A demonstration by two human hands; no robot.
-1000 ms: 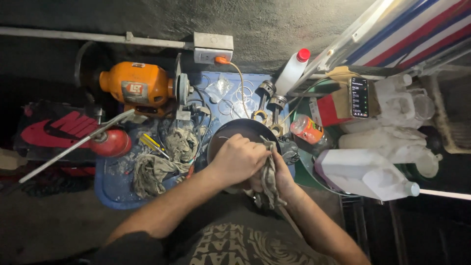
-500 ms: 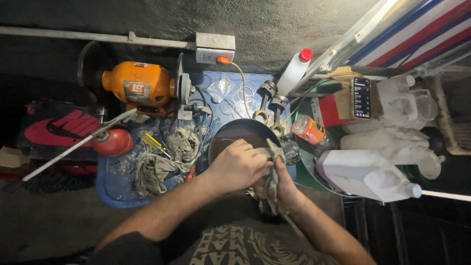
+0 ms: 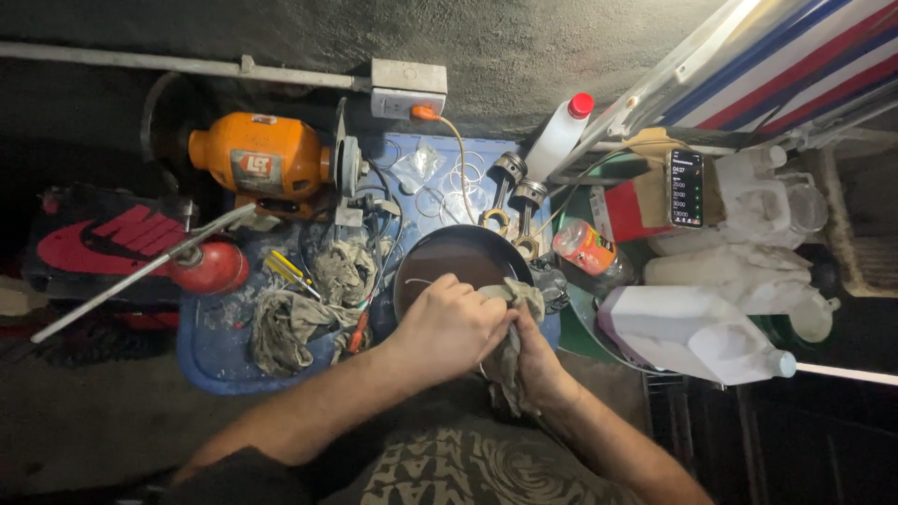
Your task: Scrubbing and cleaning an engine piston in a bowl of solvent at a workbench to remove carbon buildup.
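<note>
My left hand is closed in a fist over the near rim of a dark round pan that holds brownish liquid. Its fingers press into a dirty grey rag. My right hand grips the same rag from below, and the cloth hangs down between both hands. What sits inside the rag is hidden. The pan rests on a blue tray.
An orange bench grinder stands at the back left. Two pistons with rods, loose rings, more rags and a yellow screwdriver lie on the tray. White jugs, a red-capped bottle and a phone crowd the right.
Both hands have stayed at the pan's near rim and kept working the rag with small shifts. Nothing else has moved.
</note>
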